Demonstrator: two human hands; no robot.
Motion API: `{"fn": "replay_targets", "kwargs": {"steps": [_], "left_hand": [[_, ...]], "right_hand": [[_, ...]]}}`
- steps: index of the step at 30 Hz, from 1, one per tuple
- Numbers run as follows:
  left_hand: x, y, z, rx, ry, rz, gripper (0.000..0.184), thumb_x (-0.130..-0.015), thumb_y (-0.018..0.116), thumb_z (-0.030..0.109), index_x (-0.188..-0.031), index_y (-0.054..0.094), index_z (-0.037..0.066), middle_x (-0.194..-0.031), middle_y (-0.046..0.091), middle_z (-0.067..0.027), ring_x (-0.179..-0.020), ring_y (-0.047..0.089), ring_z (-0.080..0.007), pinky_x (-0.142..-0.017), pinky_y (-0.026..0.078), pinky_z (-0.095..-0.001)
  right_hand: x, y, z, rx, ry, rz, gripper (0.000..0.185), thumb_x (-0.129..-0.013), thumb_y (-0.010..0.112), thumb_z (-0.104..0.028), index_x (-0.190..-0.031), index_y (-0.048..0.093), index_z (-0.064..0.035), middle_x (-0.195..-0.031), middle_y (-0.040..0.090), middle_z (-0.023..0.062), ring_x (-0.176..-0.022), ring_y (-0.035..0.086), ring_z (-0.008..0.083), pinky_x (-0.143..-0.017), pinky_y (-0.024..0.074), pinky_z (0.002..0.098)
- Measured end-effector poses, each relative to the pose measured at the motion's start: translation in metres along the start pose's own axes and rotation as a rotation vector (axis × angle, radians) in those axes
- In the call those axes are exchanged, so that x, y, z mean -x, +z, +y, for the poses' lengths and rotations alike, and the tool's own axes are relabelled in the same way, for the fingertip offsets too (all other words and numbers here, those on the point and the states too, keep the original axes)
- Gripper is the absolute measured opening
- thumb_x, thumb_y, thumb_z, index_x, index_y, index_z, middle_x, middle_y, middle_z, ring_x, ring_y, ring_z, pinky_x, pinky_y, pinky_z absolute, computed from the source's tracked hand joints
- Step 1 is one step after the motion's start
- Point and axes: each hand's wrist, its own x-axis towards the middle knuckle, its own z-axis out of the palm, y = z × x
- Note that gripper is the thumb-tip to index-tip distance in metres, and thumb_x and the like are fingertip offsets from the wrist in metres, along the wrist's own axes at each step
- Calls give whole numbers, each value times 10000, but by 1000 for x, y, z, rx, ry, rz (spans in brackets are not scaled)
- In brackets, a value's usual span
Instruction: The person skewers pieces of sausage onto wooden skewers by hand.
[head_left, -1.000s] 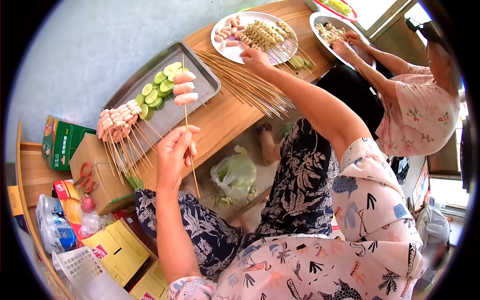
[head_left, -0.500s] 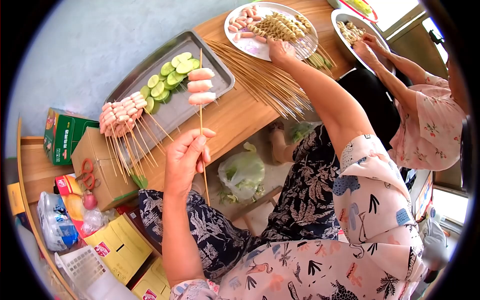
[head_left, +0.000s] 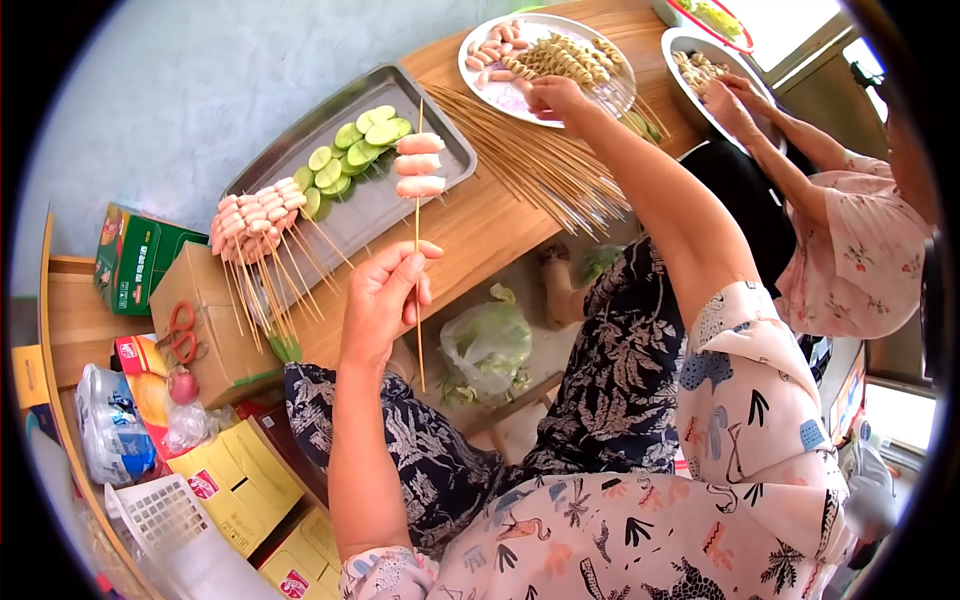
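Nearest to the body, the left hand pinches a thin, pale brown wooden stick between its thumb and fingers. The stick's long way runs nearly straight away from the lap: its bare bottom end pokes out below the hand, and its top end points away, toward the wall. Three short, pink, smooth sausages sit on it near the top, one past the other, each lying across the stick. There is bare stick between them and the hand, and a bit of bare tip past the last one. Behind the stick, on the brown wooden tabletop, is a shallow gray metal tray with round green slices and, at its left end, a heap of pink sausages on sticks. To the right of the tray lie many long bare brown sticks. Past them, the right hand is at the near edge of a round white plate, with its fingers curled in and pointing left. I cannot tell if it holds anything. The loose pink sausages lie on the plate's left side, just past those fingertips. They are far and to the right from the left hand, so the right hand is much nearer. Beside them on the plate are tan, twisty food pieces on sticks.
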Motion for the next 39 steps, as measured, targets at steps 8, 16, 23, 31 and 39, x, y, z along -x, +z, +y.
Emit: {"fn": "replay_targets", "kwargs": {"steps": [8,16,23,31,39], "left_hand": [[3,2,-3,24,49,-54,226,-966,522,201,-1036,650,28,-634,555,14,-459,419,-9,-428,313,-149],[13,2,1,-15,28,-129,237,-964,526,212,-1049,628,15,-643,539,26,-523,444,-5,-458,330,-133],[11,0,0,3,41,-151,247,-967,528,221,-1055,626,13,-645,539,33,-530,445,-1,-462,329,-132],[11,2,3,-22,28,-151,250,-966,530,227,-1053,629,15,-643,537,31,-522,434,-1,-459,327,-137],[11,2,3,-35,19,-141,250,-965,531,231,-1048,628,16,-646,533,31,-527,430,-4,-467,323,-140]], "right_hand": [[102,32,-52,-951,-88,-546,164,-900,545,-32,-1061,515,-15,-1074,621,144,-1089,601,292,-887,511,377],[157,65,-47,-900,-217,-533,276,-917,532,-17,-1182,477,-71,-1045,625,107,-1023,630,298,-851,525,382],[155,79,-46,-936,-288,-557,319,-904,511,-12,-1215,463,-62,-1141,587,118,-1068,596,286,-898,492,381],[149,86,-50,-952,-288,-587,269,-881,491,-43,-1149,514,-37,-1194,545,97,-1063,566,234,-836,442,322],[147,88,-48,-995,-293,-578,340,-896,452,-50,-1237,450,-44,-1208,538,120,-1091,552,265,-812,442,329]]}}
